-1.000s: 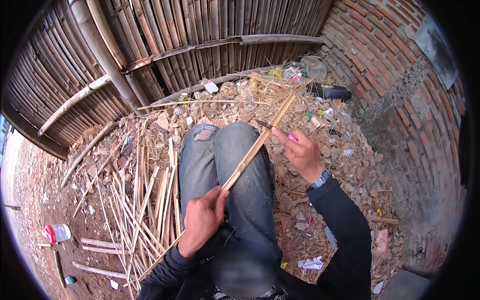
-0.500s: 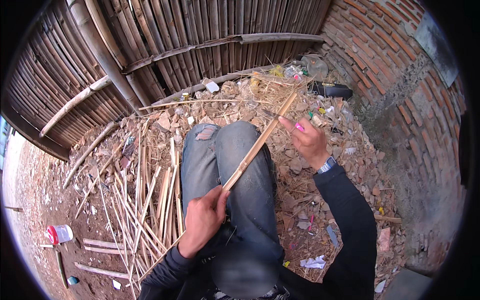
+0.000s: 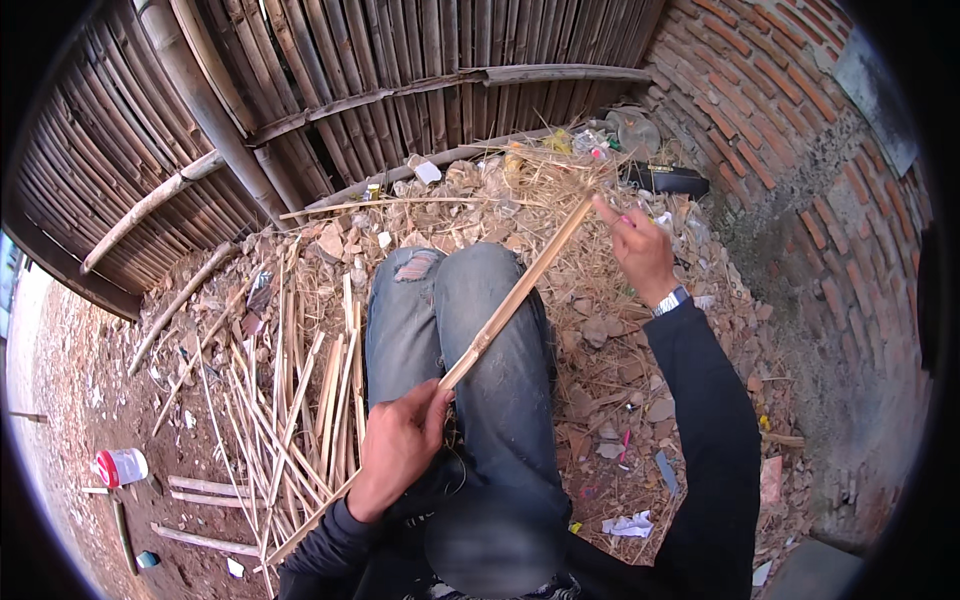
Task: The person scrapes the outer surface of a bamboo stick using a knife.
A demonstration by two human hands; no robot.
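A long split bamboo strip point(image 3: 515, 296) lies slantwise across my jeans-clad knees point(image 3: 400, 310), its far end up and to the right. My left hand point(image 3: 405, 440) is closed round it near my lap, and its near end runs back along my left forearm. At the far end, my right hand point(image 3: 640, 245) is closed on a knife with some pink at its handle. The blade is smeared by motion and hard to make out, close to the strip's tip.
Split bamboo strips point(image 3: 290, 420) lie piled left of my legs. Rubble, straw and litter cover the ground. A bamboo fence point(image 3: 400, 50) stands ahead, a brick wall point(image 3: 810, 200) at right. A red-lidded tub point(image 3: 122, 467) sits far left; a black case point(image 3: 665, 180) lies near the wall.
My right hand has slid the knife outward along the strip, up and to the right, to its far end. My left hand keeps its hold, shifted slightly toward me.
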